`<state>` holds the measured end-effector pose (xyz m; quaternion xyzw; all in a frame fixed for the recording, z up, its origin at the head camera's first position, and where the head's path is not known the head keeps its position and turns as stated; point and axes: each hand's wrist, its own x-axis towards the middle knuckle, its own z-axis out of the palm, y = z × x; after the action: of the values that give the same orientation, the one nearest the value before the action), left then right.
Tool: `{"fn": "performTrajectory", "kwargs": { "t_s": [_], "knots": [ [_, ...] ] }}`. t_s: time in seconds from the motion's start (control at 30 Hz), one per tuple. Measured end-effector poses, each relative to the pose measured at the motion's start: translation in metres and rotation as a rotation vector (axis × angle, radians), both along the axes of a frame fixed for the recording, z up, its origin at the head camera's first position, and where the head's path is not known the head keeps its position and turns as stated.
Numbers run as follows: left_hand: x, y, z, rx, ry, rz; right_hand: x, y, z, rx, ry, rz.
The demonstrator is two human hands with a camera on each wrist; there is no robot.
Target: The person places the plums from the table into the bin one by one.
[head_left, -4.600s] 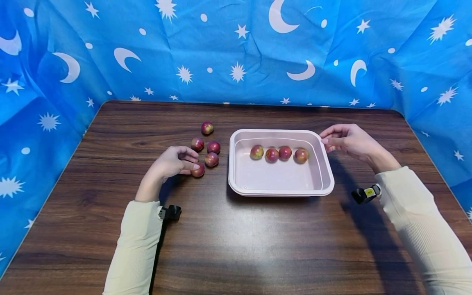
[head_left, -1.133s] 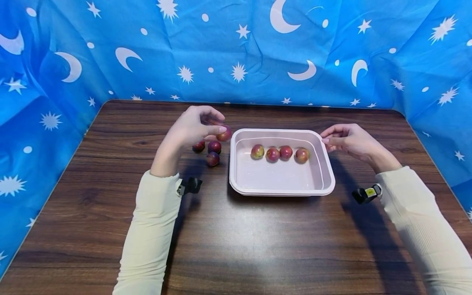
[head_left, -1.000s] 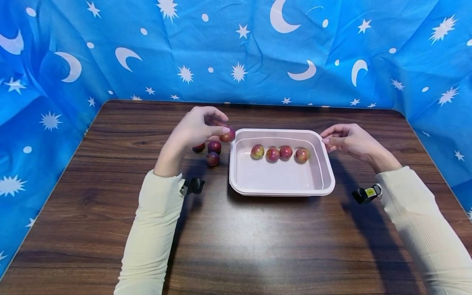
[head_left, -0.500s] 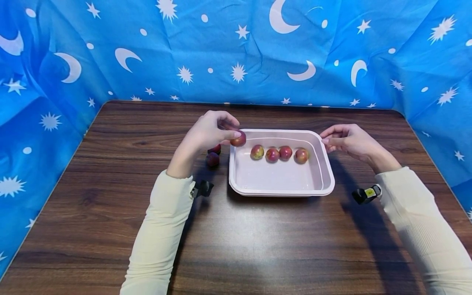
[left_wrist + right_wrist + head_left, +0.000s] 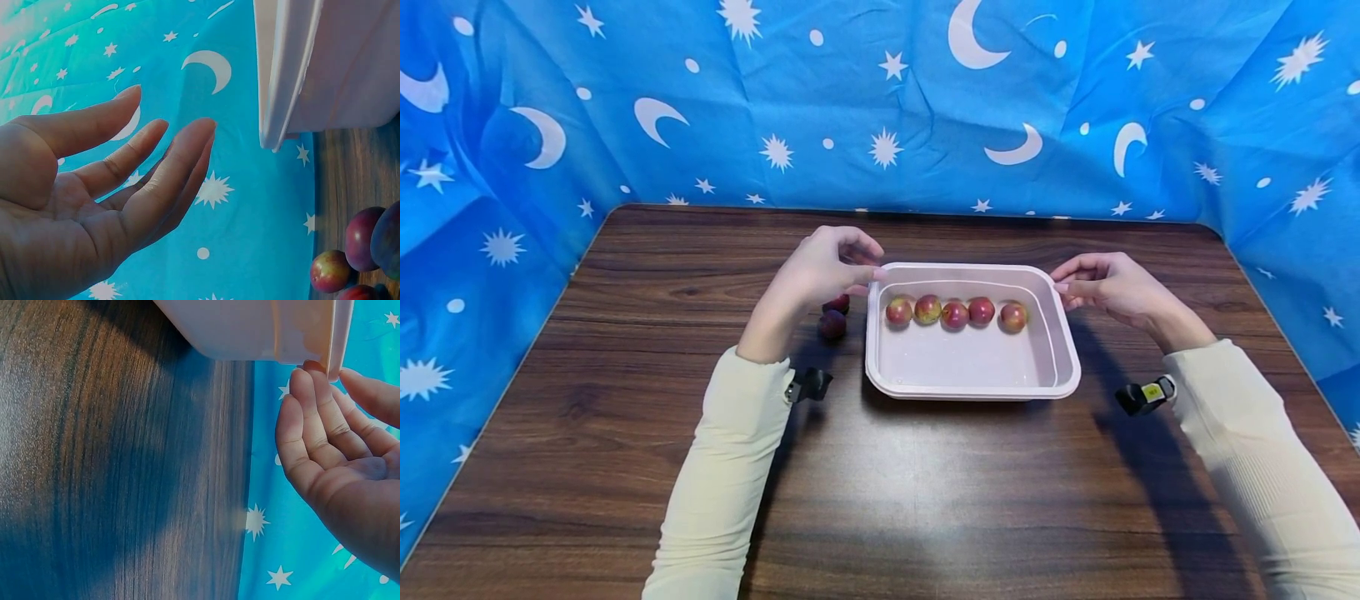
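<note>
A pale pink plastic tub [image 5: 970, 392] holds several red-and-yellow plums in a row. The leftmost plum [image 5: 898, 312] lies just below my left hand [image 5: 823, 271], by the tub's left wall. That hand hangs over the back left corner with thumb and fingers spread; in the left wrist view nothing sits between its fingers [image 5: 165, 181]. At the opposite corner my right hand [image 5: 1108, 287] pinches the tub's rim [image 5: 337, 337] between thumb and fingers. More plums [image 5: 832, 325] lie on the table left of the tub, partly hidden behind my left hand.
The dark wood-grain table [image 5: 925, 500] carries everything. A blue cloth [image 5: 850, 100] with white moons and stars hangs along its back and sides. Each sleeve cuff bears a small black wrist camera [image 5: 811, 385].
My left hand carried a plum rightward from the table to the tub and let it go inside, at the left end of the row. My right hand has stayed at the rim.
</note>
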<state>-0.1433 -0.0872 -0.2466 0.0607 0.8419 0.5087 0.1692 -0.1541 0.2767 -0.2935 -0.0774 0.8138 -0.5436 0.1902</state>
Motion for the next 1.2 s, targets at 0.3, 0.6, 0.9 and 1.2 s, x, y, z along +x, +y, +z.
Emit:
{"fn": "performTrajectory", "kwargs": {
  "t_s": [0.3, 0.6, 0.9, 1.2],
  "knots": [
    [0.001, -0.007, -0.001, -0.040, 0.007, 0.031, 0.001, 0.000, -0.001, 0.005, 0.000, -0.005],
    [0.000, -0.016, -0.003, -0.065, 0.016, 0.023, 0.001, 0.000, -0.001, -0.007, -0.002, -0.011],
    [-0.002, -0.029, -0.009, -0.017, -0.005, 0.009, 0.001, -0.001, 0.000, -0.006, -0.007, -0.041],
    [-0.003, -0.041, -0.015, -0.005, -0.017, 0.049, 0.000, -0.002, 0.000, 0.003, 0.003, -0.031]
  ]
}}
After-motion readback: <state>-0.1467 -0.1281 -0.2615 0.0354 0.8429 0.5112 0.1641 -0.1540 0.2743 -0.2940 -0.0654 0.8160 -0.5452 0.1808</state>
